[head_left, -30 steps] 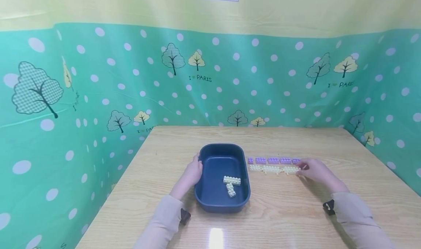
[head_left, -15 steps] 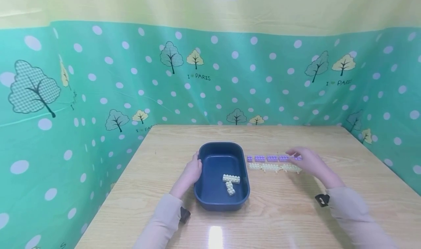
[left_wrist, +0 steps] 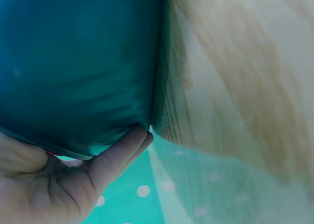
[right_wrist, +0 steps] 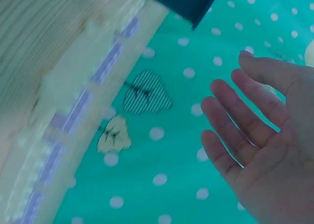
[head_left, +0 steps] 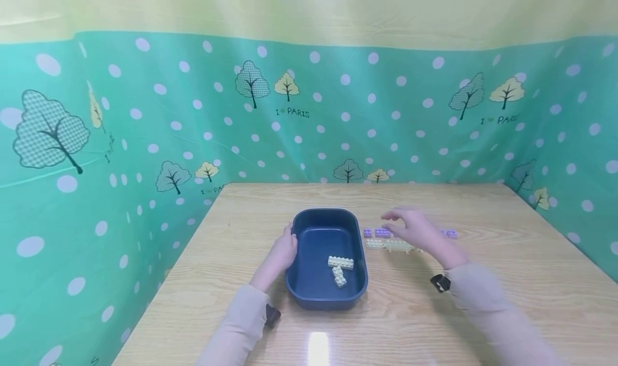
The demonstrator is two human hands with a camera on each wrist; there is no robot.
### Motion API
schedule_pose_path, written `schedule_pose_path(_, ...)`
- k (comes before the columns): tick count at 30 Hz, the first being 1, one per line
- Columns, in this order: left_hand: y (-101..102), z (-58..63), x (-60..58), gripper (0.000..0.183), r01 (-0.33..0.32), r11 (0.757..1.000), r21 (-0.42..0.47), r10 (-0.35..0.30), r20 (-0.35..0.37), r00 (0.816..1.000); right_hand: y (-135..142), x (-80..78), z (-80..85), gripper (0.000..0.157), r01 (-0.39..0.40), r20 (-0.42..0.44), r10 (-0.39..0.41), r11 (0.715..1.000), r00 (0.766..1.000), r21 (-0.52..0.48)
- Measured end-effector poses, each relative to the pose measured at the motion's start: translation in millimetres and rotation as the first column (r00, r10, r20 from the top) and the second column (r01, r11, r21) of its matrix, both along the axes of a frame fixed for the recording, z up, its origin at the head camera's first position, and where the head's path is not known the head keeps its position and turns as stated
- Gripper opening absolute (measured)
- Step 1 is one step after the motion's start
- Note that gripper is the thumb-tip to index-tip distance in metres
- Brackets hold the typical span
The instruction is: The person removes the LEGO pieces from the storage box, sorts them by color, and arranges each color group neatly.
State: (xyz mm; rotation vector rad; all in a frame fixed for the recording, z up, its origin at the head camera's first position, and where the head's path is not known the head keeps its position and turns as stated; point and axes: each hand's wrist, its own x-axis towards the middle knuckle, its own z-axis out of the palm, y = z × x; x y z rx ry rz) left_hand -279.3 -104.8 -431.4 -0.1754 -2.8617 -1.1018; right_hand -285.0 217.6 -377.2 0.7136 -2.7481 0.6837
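Note:
A dark blue rectangular bin [head_left: 309, 258] stands on the table, and my left hand [head_left: 283, 251] holds its left side. In the left wrist view, the fingers [left_wrist: 117, 157] lie along the bin's outer wall. A long cream toy brick [head_left: 340, 262] and a smaller cream brick [head_left: 339, 277] lie inside. My right hand [head_left: 416, 229] hovers over a row of purple bricks [head_left: 383, 232] and hides part of it. The right wrist view shows that hand's fingers spread and holding nothing. Nearer than the purple row runs a row of cream pieces [head_left: 375, 243], partly covered too.
The wooden table [head_left: 241, 205] carries the bin at its middle and both brick rows to the bin's right. A green dotted curtain [head_left: 309, 130] hangs behind the table and along its sides. Each wrist wears a black device [head_left: 440, 283].
My right hand has lifted from the right end of the cream row and moved left above the purple bricks. The left hand and the bin stay in place.

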Motion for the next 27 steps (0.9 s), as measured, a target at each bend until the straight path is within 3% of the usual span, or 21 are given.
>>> schedule_pose_path(5, -2, -0.3, 0.1, 0.047, -0.003, 1.0, 0.003, 0.003, -0.008, 1.0, -29, -1.1, -0.7, 0.022, -0.095, -0.065, 0.094, 0.995, 0.993, -0.01)
schedule_pose_path(11, -1, 0.7, 1.1, 0.047, -0.002, 1.0, 0.005, 0.002, -0.008, 1.0, -56, -0.9, -5.6, 0.018, -0.2, -0.159, 0.203, 0.979, 0.966, 0.033)
schedule_pose_path(20, 1, 0.7, 0.5, 0.048, -0.006, 1.0, 0.014, 0.006, 0.001, 1.0, -83, 3.2, -13.3, 0.017, -0.301, -0.085, 0.313, 0.945, 0.946, 0.13)
schedule_pose_path(27, 0, 0.9, 0.2, 0.048, -0.008, 1.0, 0.017, 0.008, -0.004, 1.0, -103, 6.4, -18.1, 0.016, -0.306, -0.005, 0.312, 0.933, 0.95, 0.189)
